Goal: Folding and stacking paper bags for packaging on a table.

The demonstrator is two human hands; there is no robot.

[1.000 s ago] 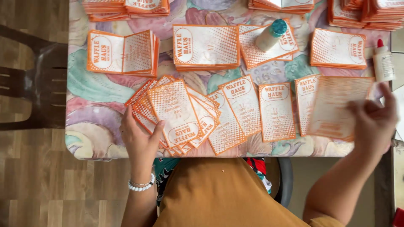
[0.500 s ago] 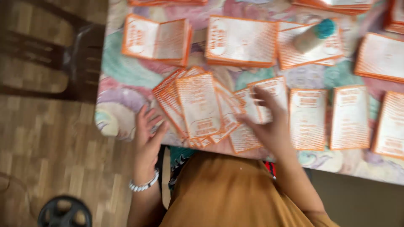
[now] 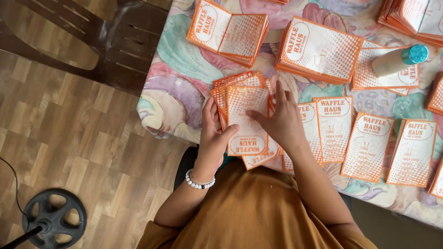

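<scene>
**Two hands on a fanned stack of cards at the table's near edge**

The left hand [image 3: 213, 138] grips the left side of a fanned stack of orange-and-white cards [image 3: 247, 117], its thumb pressed on the top card and its fingers hidden beneath; a bead bracelet [image 3: 199, 180] circles the wrist. The right hand [image 3: 281, 121] lies flat on the right side of the same stack, fingers spread and extended, thumb touching the top card; it clamps nothing. The stack sits at the near left corner of the table [image 3: 184, 78], which is covered by a pastel patterned cloth. To the right, single cards [image 3: 368, 145] lie in a row, some overlapping at the edges. Farther back rest folded cards [image 3: 228, 32] and a thicker pile [image 3: 318, 48]. A bottle with a teal cap [image 3: 399, 60] lies tilted on another card at far right. A dark chair [image 3: 115, 41] stands left of the table on the wood-pattern floor.
</scene>
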